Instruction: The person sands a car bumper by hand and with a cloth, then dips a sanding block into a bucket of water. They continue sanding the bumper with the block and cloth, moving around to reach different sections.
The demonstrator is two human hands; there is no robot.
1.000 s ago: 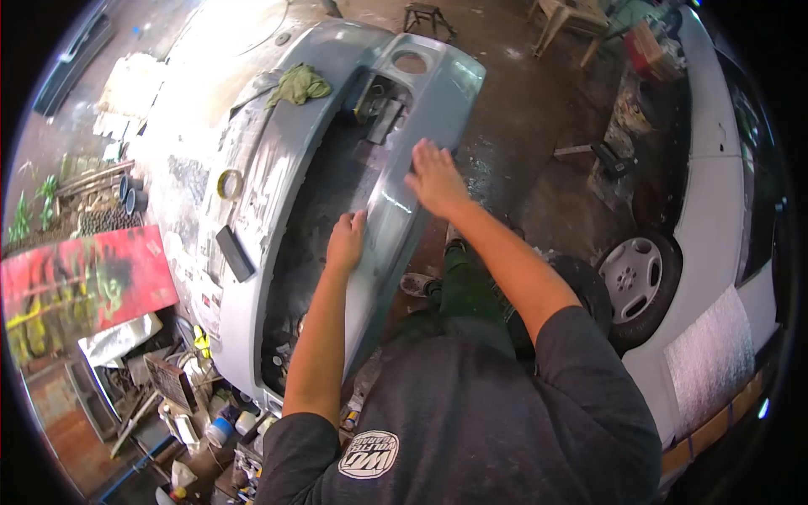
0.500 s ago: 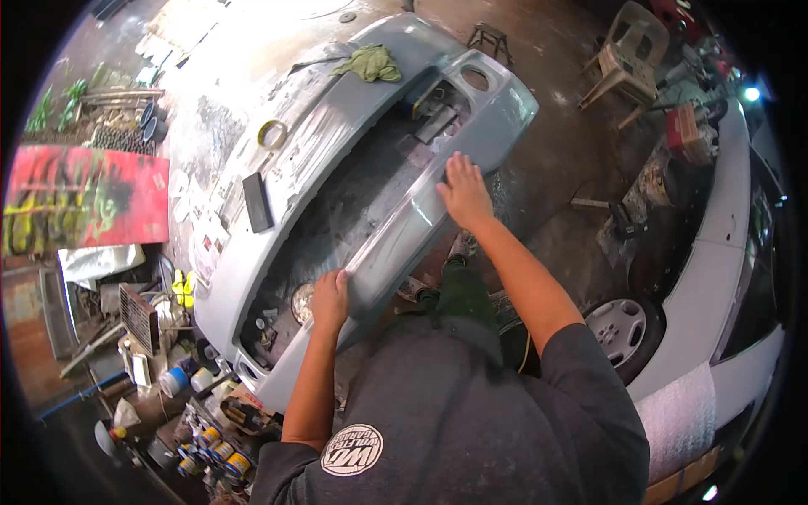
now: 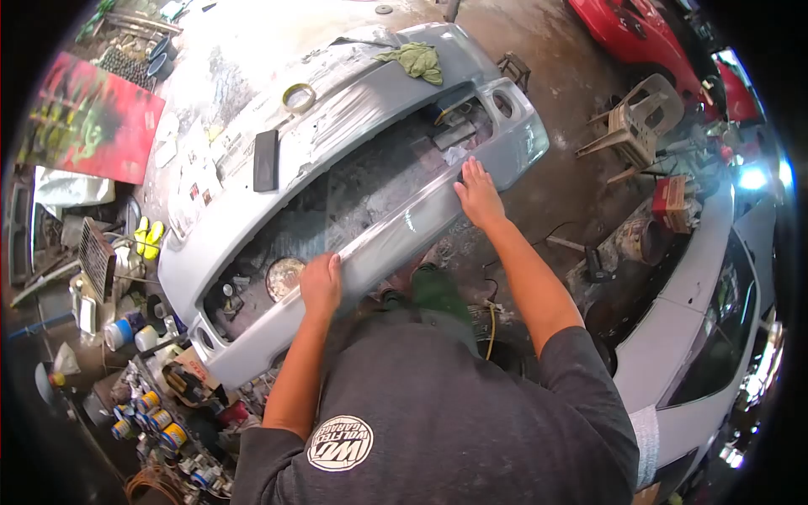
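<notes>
A large grey car bumper (image 3: 396, 236) lies at a slant before me, with a long opening through its middle and a smaller cut-out at each end. My left hand (image 3: 321, 284) is closed over its near strip, fingers curled past the edge and partly hidden. Farther right on the same strip rests my right hand (image 3: 480, 195), laid flat with the fingers stretched out. On the bumper's far side are a dark sanding block (image 3: 266, 161), a roll of tape (image 3: 298, 98) and a green cloth (image 3: 417, 62).
A plastic chair (image 3: 635, 126) stands at the right, near a light-coloured car (image 3: 686, 295) and a red car (image 3: 631, 42). Cans and bottles (image 3: 160, 421) crowd the lower left. A red painted panel (image 3: 101, 118) is at the far left. Through the opening, a round tin (image 3: 284, 278) shows.
The view has turned and shifted, so the bumper sits at a flatter slant. Both hands remain on the near strip. More of the round tin shows beside my left hand.
</notes>
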